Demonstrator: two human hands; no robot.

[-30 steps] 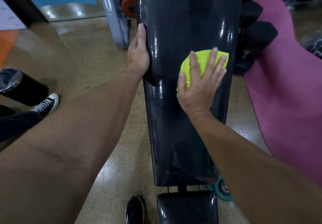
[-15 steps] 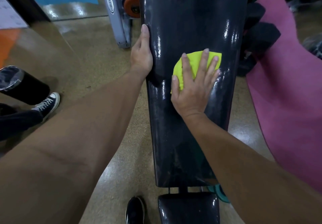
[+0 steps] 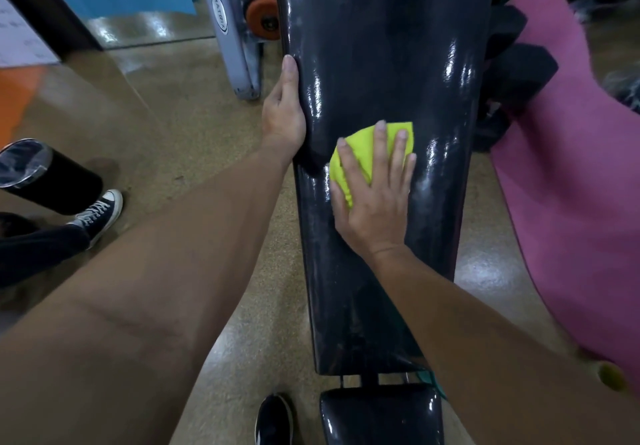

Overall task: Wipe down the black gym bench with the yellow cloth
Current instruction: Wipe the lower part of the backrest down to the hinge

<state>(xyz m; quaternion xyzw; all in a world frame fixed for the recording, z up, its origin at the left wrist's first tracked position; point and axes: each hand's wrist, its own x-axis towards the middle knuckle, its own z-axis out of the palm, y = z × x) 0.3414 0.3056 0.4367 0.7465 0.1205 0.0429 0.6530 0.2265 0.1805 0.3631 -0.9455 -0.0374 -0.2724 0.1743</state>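
Note:
The black gym bench [image 3: 384, 46] runs up the middle of the head view, its long glossy pad above a smaller seat pad [image 3: 381, 417] at the bottom. My right hand [image 3: 375, 198] lies flat with fingers spread, pressing the yellow cloth [image 3: 360, 153] onto the left half of the long pad. The cloth shows under and ahead of the fingers. My left hand [image 3: 284, 112] rests against the pad's left edge, fingers pointing up along it, holding the side.
A pink mat [image 3: 571, 174] lies on the floor to the right, with black dumbbells [image 3: 519, 74] between it and the bench. A grey machine leg [image 3: 228, 36] and an orange wheel [image 3: 261, 15] stand behind left. Another person's sneaker [image 3: 98, 212] and a black bin [image 3: 41, 174] are far left. My shoe [image 3: 273, 420] is below.
My right hand has slid the yellow cloth leftward and slightly toward me across the pad. The left hand keeps its place on the bench's edge.

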